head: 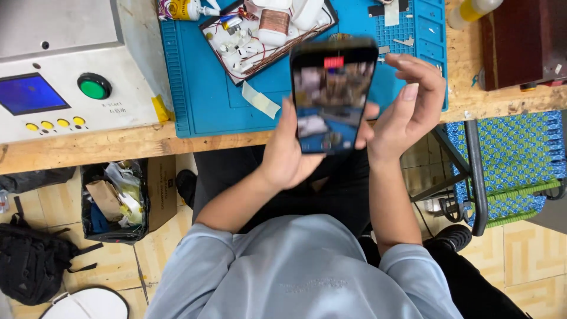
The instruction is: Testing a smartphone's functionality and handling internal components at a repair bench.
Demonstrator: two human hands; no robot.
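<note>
Black phone (pixel 332 97): held upright above the person's lap at the worktop's front edge, screen lit and facing the head camera.
Left hand (pixel 287 155): wraps the phone's lower left side from behind, palm under it and thumb along its edge, gripping it.
Right hand (pixel 407 106): sits just beside the phone's right edge, fingers loosely curled and holding nothing; its thumb touches the phone's side.
Worktop (pixel 118 145): pale wood, its front edge running across the view behind the phone.
Blue mat (pixel 207 100): lies on the worktop, directly behind the phone.
Black tray (pixel 236 80): rests on the mat's upper part, holding small white parts, thin wires and a copper coil (pixel 274 20).
Grey machine (pixel 65 59): stands at the left of the worktop, with a blue screen, a green round button (pixel 94 87) and a row of yellow buttons.
Bin (pixel 112 201): on the tiled floor below the worktop, full of paper scraps.
Black bag (pixel 32 260): on the floor, left of the bin.
Woven chair (pixel 508 165): blue and green, at the right.
</note>
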